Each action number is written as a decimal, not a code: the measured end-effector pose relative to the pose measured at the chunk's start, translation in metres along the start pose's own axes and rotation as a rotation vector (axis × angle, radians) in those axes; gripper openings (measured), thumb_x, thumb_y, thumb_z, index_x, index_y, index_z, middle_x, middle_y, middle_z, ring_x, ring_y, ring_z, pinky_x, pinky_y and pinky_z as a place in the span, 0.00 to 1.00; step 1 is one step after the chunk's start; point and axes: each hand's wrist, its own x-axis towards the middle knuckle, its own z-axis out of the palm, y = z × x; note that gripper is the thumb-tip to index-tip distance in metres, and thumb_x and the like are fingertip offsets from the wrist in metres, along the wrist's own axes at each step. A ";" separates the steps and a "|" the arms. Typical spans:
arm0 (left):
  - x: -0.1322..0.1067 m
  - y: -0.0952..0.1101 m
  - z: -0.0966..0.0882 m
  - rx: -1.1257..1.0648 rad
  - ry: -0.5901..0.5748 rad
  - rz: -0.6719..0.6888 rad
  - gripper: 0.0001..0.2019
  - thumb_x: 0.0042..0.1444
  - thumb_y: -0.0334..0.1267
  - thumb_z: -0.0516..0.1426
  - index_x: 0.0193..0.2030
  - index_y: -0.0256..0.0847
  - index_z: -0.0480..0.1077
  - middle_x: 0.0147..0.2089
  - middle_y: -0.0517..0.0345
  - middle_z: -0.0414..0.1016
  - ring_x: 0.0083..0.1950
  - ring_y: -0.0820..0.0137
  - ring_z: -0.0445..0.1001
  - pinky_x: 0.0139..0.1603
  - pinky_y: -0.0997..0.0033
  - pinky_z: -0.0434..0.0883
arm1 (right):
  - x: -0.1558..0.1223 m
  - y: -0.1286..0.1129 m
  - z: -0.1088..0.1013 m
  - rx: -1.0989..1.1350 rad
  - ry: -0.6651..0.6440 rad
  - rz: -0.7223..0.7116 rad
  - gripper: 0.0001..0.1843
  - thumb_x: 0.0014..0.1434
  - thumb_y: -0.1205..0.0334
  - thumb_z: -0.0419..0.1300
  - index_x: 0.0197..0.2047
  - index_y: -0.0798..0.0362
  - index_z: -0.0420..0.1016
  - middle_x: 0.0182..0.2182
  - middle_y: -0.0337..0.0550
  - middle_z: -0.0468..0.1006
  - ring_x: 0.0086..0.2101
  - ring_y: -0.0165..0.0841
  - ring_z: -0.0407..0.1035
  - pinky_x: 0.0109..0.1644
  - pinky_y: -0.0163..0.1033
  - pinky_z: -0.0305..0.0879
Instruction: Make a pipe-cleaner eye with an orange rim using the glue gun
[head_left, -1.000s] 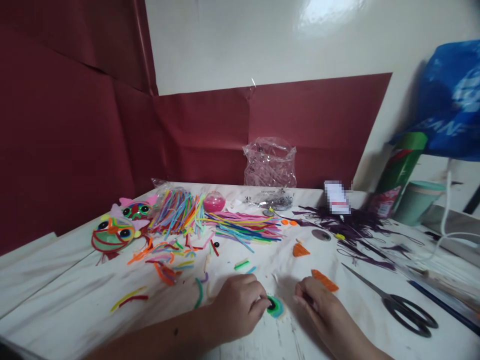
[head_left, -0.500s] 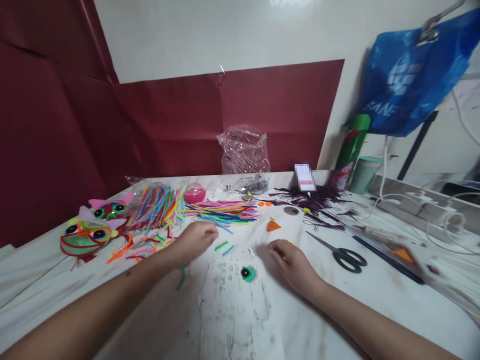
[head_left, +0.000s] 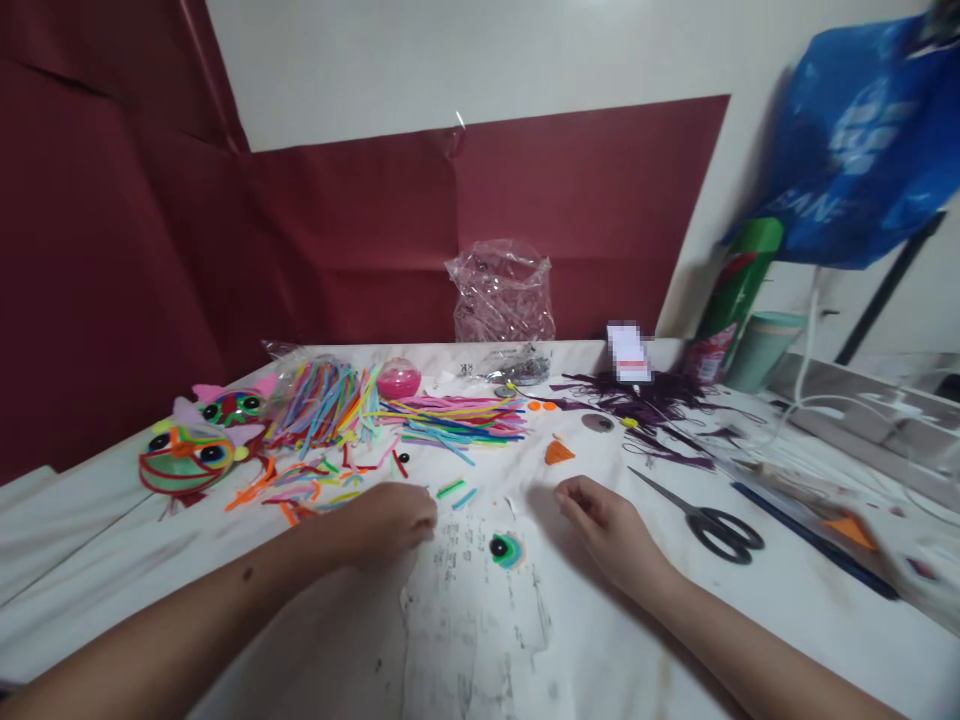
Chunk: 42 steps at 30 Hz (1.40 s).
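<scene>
My left hand (head_left: 401, 520) is closed with its fingers curled under, low over the left edge of a sheet of handwritten paper (head_left: 442, 620). Whatever its fingertips may hold is hidden. On the paper lies a round eye piece (head_left: 505, 549) of green and blue strips with a black googly eye. My right hand (head_left: 604, 525) rests on the table to the right of that piece, fingers loosely curled, with nothing visible in them. Short green (head_left: 451, 488) and blue pipe cleaner pieces (head_left: 465, 499) lie between the hands. A small googly eye (head_left: 403, 457) sits beyond my left hand.
Black-handled scissors (head_left: 709, 520) lie right of my right hand. Pipe cleaners (head_left: 450, 422), a pink container (head_left: 399, 378) and purple strands (head_left: 645, 390) stretch along the back. Two decorated fish-like faces (head_left: 191, 455) stand at the left. An orange triangle (head_left: 559, 454) lies near the middle.
My left hand has come down and nearer, uncovering the small googly eye behind it. My right hand keeps its curled pose. The whole view has shifted slightly, so most things sit further right.
</scene>
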 end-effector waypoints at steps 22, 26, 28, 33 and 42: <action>-0.065 -0.049 0.025 0.091 0.085 -0.150 0.10 0.61 0.33 0.48 0.37 0.41 0.70 0.38 0.56 0.73 0.40 0.67 0.72 0.42 0.73 0.65 | -0.001 0.016 0.006 -0.058 -0.104 0.006 0.16 0.55 0.47 0.51 0.28 0.50 0.68 0.24 0.40 0.71 0.25 0.34 0.66 0.29 0.36 0.65; -0.060 -0.065 0.015 0.137 0.237 -0.316 0.14 0.62 0.33 0.42 0.34 0.38 0.67 0.36 0.50 0.71 0.37 0.63 0.70 0.38 0.67 0.65 | -0.001 0.009 0.007 -0.023 -0.134 0.037 0.16 0.56 0.48 0.50 0.28 0.50 0.67 0.23 0.39 0.68 0.24 0.33 0.64 0.29 0.36 0.64; -0.059 -0.072 0.007 0.139 0.292 -0.387 0.15 0.63 0.34 0.41 0.36 0.37 0.67 0.35 0.49 0.70 0.36 0.62 0.70 0.38 0.65 0.64 | -0.001 0.011 0.007 -0.019 -0.153 0.040 0.15 0.57 0.49 0.49 0.29 0.50 0.66 0.23 0.38 0.67 0.24 0.33 0.63 0.29 0.36 0.63; -0.051 -0.071 0.003 0.061 0.345 -0.413 0.13 0.61 0.35 0.43 0.34 0.38 0.68 0.35 0.52 0.72 0.38 0.63 0.71 0.39 0.67 0.64 | -0.001 0.014 0.008 -0.023 -0.143 0.025 0.15 0.58 0.51 0.49 0.29 0.51 0.66 0.23 0.38 0.68 0.25 0.33 0.63 0.30 0.37 0.62; -0.036 -0.071 0.009 -0.106 0.459 -0.447 0.11 0.57 0.34 0.46 0.35 0.39 0.69 0.36 0.54 0.75 0.39 0.65 0.73 0.40 0.69 0.66 | 0.002 -0.007 0.004 -0.139 -0.094 -0.019 0.14 0.58 0.53 0.50 0.29 0.51 0.70 0.24 0.41 0.73 0.25 0.33 0.65 0.27 0.36 0.61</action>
